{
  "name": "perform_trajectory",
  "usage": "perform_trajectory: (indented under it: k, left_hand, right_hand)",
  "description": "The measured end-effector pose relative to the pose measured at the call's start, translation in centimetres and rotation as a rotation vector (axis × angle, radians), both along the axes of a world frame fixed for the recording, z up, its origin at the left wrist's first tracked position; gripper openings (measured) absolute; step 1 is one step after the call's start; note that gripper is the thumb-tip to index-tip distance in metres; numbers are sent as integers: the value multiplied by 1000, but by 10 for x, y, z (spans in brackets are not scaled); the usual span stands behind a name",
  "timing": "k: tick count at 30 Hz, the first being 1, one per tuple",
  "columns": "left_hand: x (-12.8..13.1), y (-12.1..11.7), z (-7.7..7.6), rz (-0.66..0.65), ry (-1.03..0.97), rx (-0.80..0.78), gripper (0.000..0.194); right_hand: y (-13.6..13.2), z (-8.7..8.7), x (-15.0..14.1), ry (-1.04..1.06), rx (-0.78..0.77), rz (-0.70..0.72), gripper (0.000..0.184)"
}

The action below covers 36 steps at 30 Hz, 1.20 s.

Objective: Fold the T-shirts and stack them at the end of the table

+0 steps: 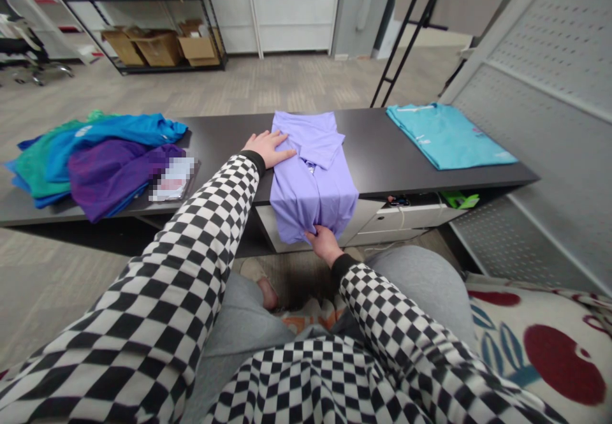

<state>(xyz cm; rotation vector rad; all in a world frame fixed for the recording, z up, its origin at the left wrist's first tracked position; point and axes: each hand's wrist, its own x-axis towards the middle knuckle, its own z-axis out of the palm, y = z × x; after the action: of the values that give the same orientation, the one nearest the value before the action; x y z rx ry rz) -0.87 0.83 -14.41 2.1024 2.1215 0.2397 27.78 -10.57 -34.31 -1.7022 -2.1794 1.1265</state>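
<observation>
A lavender shirt [310, 188] lies partly folded across the dark table, its lower end hanging over the front edge. My left hand [268, 148] rests on the shirt's left side with the fingers spread. Below the table edge, my right hand [325, 244] pinches the hanging end of the fabric, with thumb and fingers closed on it. One folded sleeve lies over the middle of the shirt, near a small printed label at the neck.
Crumpled blue, green and purple shirts [109, 156] lie at the left of the table [224, 137], beside a packet [174, 178]. A folded turquoise shirt [449, 136] sits at the right. A perforated panel [549, 105] borders the right end. Boxes [160, 48] stand on a shelf behind.
</observation>
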Motion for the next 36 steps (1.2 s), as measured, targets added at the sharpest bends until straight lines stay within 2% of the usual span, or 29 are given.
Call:
perform_trajectory:
  k: [7,10,13,15,18,23,25,27,29,32,34,36]
  left_hand:
    - [0,-1,0,0,-11,21,93]
    - [0,0,-1,-5,-4,27,93]
    - [-1,0,-3,-10,0,29,93]
    - [-1,-1,-5,-6,-4,40,92]
    - [0,-4,-5,3,-31,123,81]
    - [2,-20,1,50,-145,466,57]
    - [3,-37,3,98,-193,621,52]
    - [7,-65,1,152,-230,743,50]
    - [15,-101,-4,168,-264,832,44]
    - [41,-159,-15,111,-347,957,32]
    - [68,-193,-25,22,-419,901,24]
    - [99,-217,-39,-41,-519,722,21]
  right_hand:
    - [-1,-14,11,-219,-43,87,37]
    - [-6,-13,16,-313,-75,176,37]
    - [-14,-4,17,-385,-116,293,32]
    - [-16,9,16,-404,-138,375,27]
    - [-6,40,19,-384,-141,478,25]
    - [33,102,54,-311,-56,495,47]
    - [45,117,77,-285,-88,480,51]
    - [54,123,102,-272,-102,430,51]
    - [60,121,121,-277,-57,365,51]
    - [66,112,135,-250,67,289,43]
    - [70,105,134,-224,122,240,40]
    - [73,100,129,-241,121,194,45]
